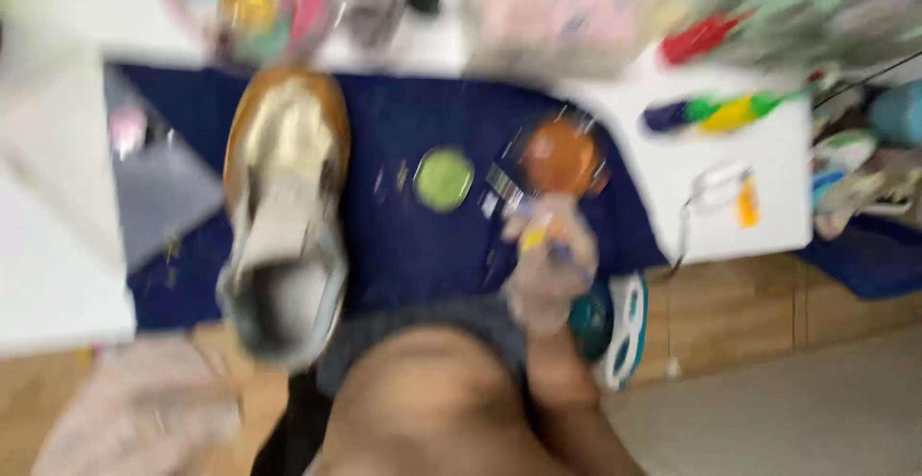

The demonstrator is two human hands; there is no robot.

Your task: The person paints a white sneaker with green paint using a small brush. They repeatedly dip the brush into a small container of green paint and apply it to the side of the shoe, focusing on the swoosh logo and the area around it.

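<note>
Both hands — left hand (144, 414), right hand (549, 265) — wear thin, translucent gloves; forearm bare, shorts dark grey.

The place looked like a home craft corner, though the view was badly blurred by motion. A low white counter (759, 197) carried a dark blue cloth (423, 245) with small open paint pots, one green (443, 179) and one orange (559, 156), and a shoe (285, 217) partly coated in gold. Colourful jars and bottles (259, 5) crowded the far edge. Wooden flooring (740, 313) showed beside the counter.
</note>
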